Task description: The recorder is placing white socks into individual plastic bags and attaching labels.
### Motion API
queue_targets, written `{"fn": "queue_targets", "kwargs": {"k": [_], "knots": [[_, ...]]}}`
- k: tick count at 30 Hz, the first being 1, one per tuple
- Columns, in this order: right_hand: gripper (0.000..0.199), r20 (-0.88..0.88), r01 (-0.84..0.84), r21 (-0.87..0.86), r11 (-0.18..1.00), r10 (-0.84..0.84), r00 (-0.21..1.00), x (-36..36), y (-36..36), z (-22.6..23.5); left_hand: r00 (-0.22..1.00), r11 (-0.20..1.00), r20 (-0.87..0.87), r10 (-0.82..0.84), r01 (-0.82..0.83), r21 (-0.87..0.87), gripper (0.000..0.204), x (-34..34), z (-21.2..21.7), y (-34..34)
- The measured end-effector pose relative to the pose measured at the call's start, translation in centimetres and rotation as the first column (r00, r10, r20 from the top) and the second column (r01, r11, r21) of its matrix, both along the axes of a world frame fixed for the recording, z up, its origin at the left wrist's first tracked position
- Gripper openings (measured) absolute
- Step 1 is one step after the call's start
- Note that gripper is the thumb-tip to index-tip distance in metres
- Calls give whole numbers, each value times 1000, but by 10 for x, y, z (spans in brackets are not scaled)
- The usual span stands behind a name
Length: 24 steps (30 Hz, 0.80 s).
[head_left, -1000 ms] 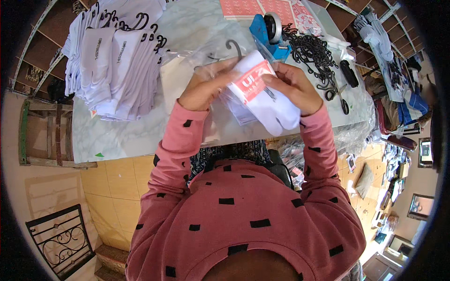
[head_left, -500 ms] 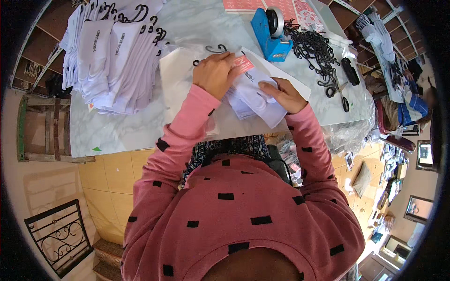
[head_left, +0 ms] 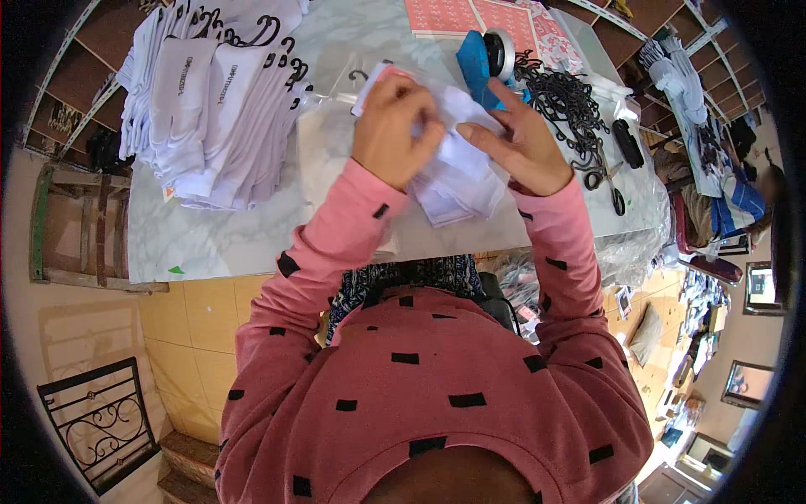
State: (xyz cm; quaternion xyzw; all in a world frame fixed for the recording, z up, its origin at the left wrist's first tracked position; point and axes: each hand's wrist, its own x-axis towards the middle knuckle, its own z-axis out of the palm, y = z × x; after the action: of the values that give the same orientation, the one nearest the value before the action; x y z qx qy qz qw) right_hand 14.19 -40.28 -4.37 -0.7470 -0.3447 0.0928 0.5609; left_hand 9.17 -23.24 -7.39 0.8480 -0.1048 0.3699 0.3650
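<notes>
Tabletop (head_left: 227, 252) lies bare between white socks (head_left: 462, 186) and edge, right hand (head_left: 531, 149) spread (left hand (head_left: 393, 139) curled, pinch unclear).

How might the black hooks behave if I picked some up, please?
The hooks would probably snag on one another, since they lie heaped with curved ends overlapping. Each looks thin, so it is likely light.

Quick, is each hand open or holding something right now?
Left hand: loosely curled over the white folded fabric socks; whether it grips cannot be told.
Right hand: open, spread near them.
</notes>
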Motion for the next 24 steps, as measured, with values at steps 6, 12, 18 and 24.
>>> {"fn": "queue_targets", "kwargs": {"k": [6,12,18,24], "knots": [[66,-258,-93,183,979,139,956,6,10,0,999,999,33,33,-32,-12,13,2,13,15],[46,-567,-72,327,942,257,783,25,-4,-11,988,983,17,152,-149,-111,12,-11,16,17],[46,-610,-127,345,930,325,723,12,-3,-11,979,960,-15,206,-205,-191,12,-18,22,6],[51,-490,-126,427,895,346,800,-1,6,2,1000,991,25,-17,20,-134,12,-24,31,-9]]}}
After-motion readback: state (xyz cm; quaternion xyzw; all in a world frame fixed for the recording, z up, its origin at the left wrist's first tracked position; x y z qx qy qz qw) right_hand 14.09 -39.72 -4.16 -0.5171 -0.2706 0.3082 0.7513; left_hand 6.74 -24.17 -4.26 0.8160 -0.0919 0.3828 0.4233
